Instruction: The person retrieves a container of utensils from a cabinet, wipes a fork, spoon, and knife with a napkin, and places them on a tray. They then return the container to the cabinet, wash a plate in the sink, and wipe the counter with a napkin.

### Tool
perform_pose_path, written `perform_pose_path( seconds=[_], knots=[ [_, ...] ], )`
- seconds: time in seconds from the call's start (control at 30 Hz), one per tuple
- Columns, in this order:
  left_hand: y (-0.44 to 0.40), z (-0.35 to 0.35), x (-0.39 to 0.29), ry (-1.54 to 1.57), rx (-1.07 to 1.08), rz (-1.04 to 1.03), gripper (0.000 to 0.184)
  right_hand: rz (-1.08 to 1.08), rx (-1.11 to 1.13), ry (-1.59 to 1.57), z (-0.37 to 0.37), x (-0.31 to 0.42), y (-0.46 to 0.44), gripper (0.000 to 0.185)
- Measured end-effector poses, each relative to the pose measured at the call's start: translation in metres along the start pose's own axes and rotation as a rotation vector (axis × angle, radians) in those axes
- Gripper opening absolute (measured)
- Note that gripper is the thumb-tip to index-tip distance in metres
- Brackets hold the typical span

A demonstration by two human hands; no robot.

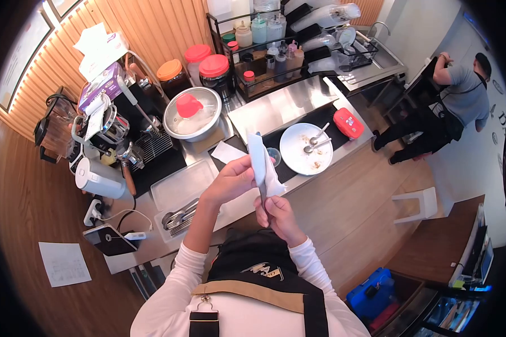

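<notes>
A long counter (126,261) runs along the wall (177,25). On it are placed a white plate (292,151), a red case (348,124), a pale flat tray (184,184), a coffee machine (143,106), a white kettle (100,178) and two jars with red lids (214,67).

Wearing white long-sleeved top (253,319), sleeves (316,264) ending on forearms. Black apron (227,254) covering front, tan band (247,293) edging bib, metal clasp (206,299) joining black strap (204,328). Gold-and-white logo (264,272) showing on apron, lettering seeming too small, too tilted for sure reading.
</notes>
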State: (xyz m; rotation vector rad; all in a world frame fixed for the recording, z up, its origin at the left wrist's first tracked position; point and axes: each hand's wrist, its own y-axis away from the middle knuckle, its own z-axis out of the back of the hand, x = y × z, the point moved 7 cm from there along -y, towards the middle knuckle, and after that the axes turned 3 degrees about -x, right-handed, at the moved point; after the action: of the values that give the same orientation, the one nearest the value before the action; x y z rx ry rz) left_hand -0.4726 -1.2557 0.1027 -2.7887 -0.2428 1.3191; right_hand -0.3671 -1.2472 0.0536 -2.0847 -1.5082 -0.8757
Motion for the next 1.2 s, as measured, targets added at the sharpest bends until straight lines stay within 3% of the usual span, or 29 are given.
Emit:
perform_pose_path(
  seconds=[0.07,0.17,0.27,0.3,0.33,0.4,0.43,0.5,0.57,0.6,0.67,0.7,0.8,0.83,0.93,1.0,1.13,1.17,1.2],
  knots=[
    [-0.010,-0.011,0.001,-0.014,0.106,0.020,0.033,-0.104,0.194,-0.371,-0.004,0.000,0.007,0.029],
    [-0.024,-0.027,0.005,-0.072,0.225,0.011,0.013,-0.171,0.324,-0.599,-0.011,-0.001,0.016,0.029],
    [-0.031,-0.030,0.006,-0.341,-0.150,-0.093,0.013,0.028,-0.116,-0.212,-0.007,0.021,0.023,0.029],
    [-0.031,-0.033,0.002,-0.418,-0.241,-0.174,0.015,0.161,-0.326,0.062,0.002,0.030,0.029,0.028],
    [-0.028,-0.043,-0.002,-0.520,-0.317,-0.228,0.014,0.200,-0.359,0.182,0.009,0.030,0.036,0.029],
    [-0.028,-0.056,0.012,-0.487,-0.224,-0.151,0.017,0.275,-0.453,0.416,0.030,0.024,0.059,0.031],
    [-0.029,-0.066,0.025,-0.358,-0.086,-0.027,0.019,0.235,-0.519,0.381,0.020,0.030,0.074,0.027],
    [-0.024,-0.088,0.055,-0.044,0.180,0.275,0.027,0.258,-0.268,-0.162,-0.001,0.013,0.098,0.024],
    [-0.015,-0.112,0.086,0.119,0.452,0.414,0.029,0.276,-0.058,-0.563,-0.029,0.002,0.128,0.020],
    [-0.008,-0.126,0.104,0.130,0.564,0.463,0.029,0.357,-0.101,-0.567,-0.030,-0.005,0.146,0.020],
    [0.012,-0.162,0.125,-0.045,0.544,0.413,0.021,0.552,-0.195,-0.575,-0.033,-0.023,0.184,0.021],
    [0.024,-0.181,0.134,-0.155,0.507,0.396,0.019,0.657,-0.635,-0.326,-0.032,-0.027,0.215,0.025],
    [0.068,-0.234,0.168,-0.476,0.550,0.296,0.014,0.746,-1.529,0.440,-0.036,-0.051,0.308,0.029],
    [0.089,-0.256,0.183,-0.419,0.615,0.351,0.015,0.691,-1.581,0.378,-0.047,-0.063,0.335,0.029],
    [0.157,-0.313,0.229,-0.272,0.890,0.553,0.023,1.001,-1.084,-0.086,-0.075,-0.102,0.384,0.030],
    [0.207,-0.349,0.249,-0.198,1.088,0.648,0.029,1.193,-0.782,-0.223,-0.086,-0.134,0.409,0.031],
    [0.356,-0.427,0.294,0.184,1.640,0.993,0.029,1.456,-0.082,-0.112,-0.136,-0.183,0.472,0.033],
    [0.395,-0.450,0.302,0.235,1.755,1.083,0.025,1.543,-0.161,-0.076,-0.145,-0.193,0.504,0.033],
    [0.436,-0.476,0.307,0.149,1.853,1.021,0.021,1.622,-0.231,-0.047,-0.172,-0.206,0.534,0.033]
  ],
)
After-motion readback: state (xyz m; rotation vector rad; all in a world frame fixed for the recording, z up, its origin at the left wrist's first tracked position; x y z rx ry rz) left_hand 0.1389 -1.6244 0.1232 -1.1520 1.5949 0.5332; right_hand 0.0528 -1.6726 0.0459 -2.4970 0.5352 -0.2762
